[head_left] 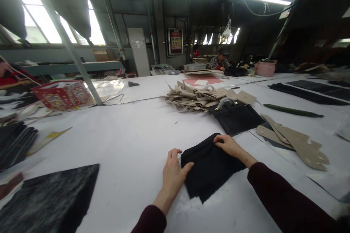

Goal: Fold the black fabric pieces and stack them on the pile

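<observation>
A stack of black fabric pieces (210, 171) with jagged edges lies on the white table just in front of me. At its left edge is my left hand (175, 169), thumb resting over the cloth and fingers spread apart from it. My right hand (229, 145) pinches the far edge of the black fabric between thumb and fingers. Just beyond lies a black handbag (237, 118) with its handle wrapped in clear plastic. The underside of the fabric is hidden.
A heap of beige strips (191, 98) lies behind the handbag. To the right are beige strap pieces (298, 142) and a cucumber (294, 111). A dark fabric stack (54, 193) sits at near left, a red patterned box (62, 94) farther back. Another person (219, 61) sits at the far end.
</observation>
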{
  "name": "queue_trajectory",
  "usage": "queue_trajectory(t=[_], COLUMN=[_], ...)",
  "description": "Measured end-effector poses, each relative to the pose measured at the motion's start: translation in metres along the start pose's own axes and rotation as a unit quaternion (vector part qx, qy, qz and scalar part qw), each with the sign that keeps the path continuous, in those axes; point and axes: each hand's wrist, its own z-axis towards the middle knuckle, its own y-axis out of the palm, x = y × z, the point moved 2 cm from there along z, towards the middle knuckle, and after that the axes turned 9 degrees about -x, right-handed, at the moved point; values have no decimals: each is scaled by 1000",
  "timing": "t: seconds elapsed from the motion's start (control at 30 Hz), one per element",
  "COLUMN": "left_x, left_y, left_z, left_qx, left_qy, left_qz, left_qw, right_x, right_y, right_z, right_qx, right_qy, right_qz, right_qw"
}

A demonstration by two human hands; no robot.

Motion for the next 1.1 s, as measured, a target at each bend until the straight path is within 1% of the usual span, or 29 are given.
queue_trajectory(t=[0.17,0.3,0.47,0.63,0.8,0.9,0.97,1.1], left_x=[5,4,7,12,12,9,10,20], left_y=[7,13,15,16,17,19,19,13], left_z=[0,0,1,4,0,-2,-3,-7], left_qx=[-10,-5,23,22,39,35,43,65], left_qy=[20,26,11,-6,36,42,51,122], left_qz=[-29,-39,-4,34,98,116,130,172], left_qw=[999,999,1000,999,994,992,989,975], right_x=[-2,1,1,-6,-9,-10,-13,-29], right_y=[-5,-4,8,15,17,18,18,17], right_z=[-14,-8,2,-5,-13,-14,-17,-27], right_qx=[-11,12,36,62,81,85,89,110], right_qy=[-27,-15,-8,-12,-12,-16,-25,-58], right_qz=[51,58,22,-50,-110,-133,-149,-178], right_qw=[998,998,999,997,991,987,985,976])
